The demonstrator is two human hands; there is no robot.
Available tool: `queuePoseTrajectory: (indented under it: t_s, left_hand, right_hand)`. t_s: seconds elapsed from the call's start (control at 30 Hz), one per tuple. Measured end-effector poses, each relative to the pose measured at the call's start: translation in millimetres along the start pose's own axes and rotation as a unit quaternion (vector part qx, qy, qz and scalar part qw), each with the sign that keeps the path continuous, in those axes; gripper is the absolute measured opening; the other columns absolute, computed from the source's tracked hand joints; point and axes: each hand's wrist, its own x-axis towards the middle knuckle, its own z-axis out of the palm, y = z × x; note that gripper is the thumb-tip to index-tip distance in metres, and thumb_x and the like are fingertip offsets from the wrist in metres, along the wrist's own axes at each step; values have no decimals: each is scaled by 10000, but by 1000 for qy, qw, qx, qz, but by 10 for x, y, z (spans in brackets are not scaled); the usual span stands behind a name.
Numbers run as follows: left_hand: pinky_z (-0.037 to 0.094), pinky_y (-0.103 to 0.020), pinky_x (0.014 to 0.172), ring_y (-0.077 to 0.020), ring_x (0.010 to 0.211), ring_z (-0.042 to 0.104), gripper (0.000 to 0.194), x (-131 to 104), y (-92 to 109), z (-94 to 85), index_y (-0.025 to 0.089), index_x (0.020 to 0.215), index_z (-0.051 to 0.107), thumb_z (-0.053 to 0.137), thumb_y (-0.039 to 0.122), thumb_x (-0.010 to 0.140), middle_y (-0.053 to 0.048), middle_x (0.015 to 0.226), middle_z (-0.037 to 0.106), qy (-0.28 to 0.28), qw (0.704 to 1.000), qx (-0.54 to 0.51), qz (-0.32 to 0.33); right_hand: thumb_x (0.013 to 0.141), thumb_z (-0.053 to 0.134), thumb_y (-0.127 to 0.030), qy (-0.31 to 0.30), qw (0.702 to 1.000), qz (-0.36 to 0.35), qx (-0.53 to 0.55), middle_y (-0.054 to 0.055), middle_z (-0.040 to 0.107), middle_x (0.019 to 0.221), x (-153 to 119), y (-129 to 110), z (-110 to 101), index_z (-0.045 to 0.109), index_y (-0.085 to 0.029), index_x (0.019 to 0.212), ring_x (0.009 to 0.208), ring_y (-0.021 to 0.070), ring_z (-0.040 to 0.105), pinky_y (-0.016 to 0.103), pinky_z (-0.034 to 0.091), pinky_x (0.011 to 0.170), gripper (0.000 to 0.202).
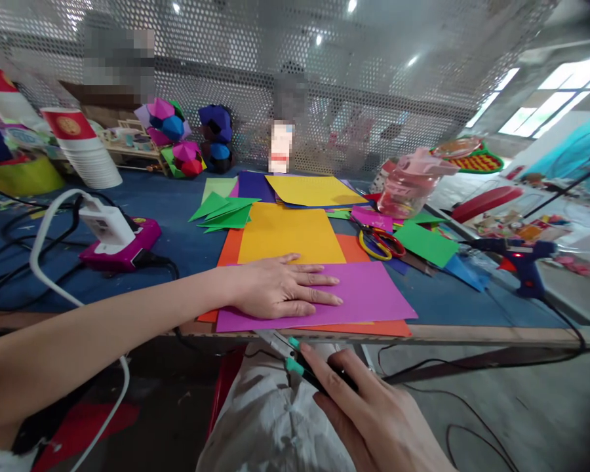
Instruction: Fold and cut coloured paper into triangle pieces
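Head view: left hand flat on purple sheet, long axis left-right

The left arm, bare, reaches in from the lower left and crosses toward the middle of the desk's near edge, forearm nearly level. The left hand lies palm down just inside that edge, fingers straight, close together and pointing right, the thumb tucked along the side; its grip is flat and spread, closed on nothing. The right hand sits lower, below the near edge over the lap, back of the hand up, wrist bent slightly. Its fingers curl forward and left in a loose clasp, the fingertips pressed down.
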Motion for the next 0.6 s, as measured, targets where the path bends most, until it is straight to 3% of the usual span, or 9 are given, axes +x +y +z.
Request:
queuePoseTrajectory:
  t_s: [0.6]
  left_hand:
    - [95, -542, 1245, -220, 1550, 164, 483, -9, -8, 4, 400, 1564, 292, 296, 428, 1082, 58, 1671, 219, 5, 1000, -3, -2]
  right_hand:
    - [1059, 356, -291, 13, 1000, -5, -11, 101, 662, 1052, 15, -63, 78, 386, -238, 1550, 736, 160, 716, 238, 581, 544, 495]
